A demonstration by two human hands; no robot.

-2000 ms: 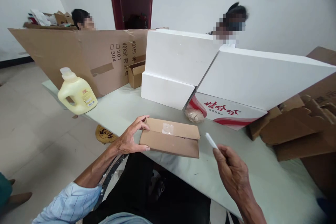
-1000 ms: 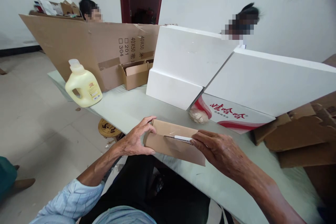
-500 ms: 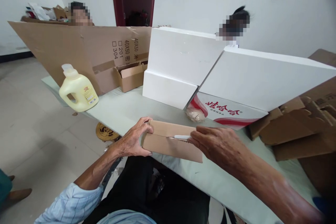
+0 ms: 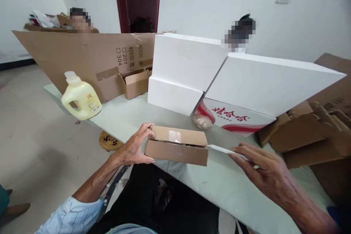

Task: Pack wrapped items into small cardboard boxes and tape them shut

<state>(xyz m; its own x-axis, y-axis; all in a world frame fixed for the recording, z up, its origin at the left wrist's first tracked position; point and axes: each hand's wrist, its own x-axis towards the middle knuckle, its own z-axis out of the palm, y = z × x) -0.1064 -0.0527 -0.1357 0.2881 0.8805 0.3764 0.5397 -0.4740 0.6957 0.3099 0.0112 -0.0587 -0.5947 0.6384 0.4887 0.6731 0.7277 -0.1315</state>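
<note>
My left hand (image 4: 137, 146) grips the left end of a small brown cardboard box (image 4: 177, 153), thumb over the top edge and fingers around its side. The box lies at the table's near edge. A narrow dark gap runs between its two top flaps, and what is inside cannot be made out. A piece of clear tape (image 4: 174, 136) sticks to the far flap. To the right of the box, my right hand (image 4: 257, 164) is closed on a slim white knife (image 4: 223, 149). Its tip points left, close to the box's right end.
A pale yellow detergent bottle (image 4: 82, 97) stands at the table's left. Behind are a large cardboard panel (image 4: 60, 51), an open small carton (image 4: 137, 84) and stacked white boxes (image 4: 186, 60). Folded cardboard (image 4: 304, 135) crowds the right side. Two people are partly visible beyond.
My right hand has drawn the knife rightward off the box top. The seam between the flaps has parted into a gap. My left hand keeps its hold.
</note>
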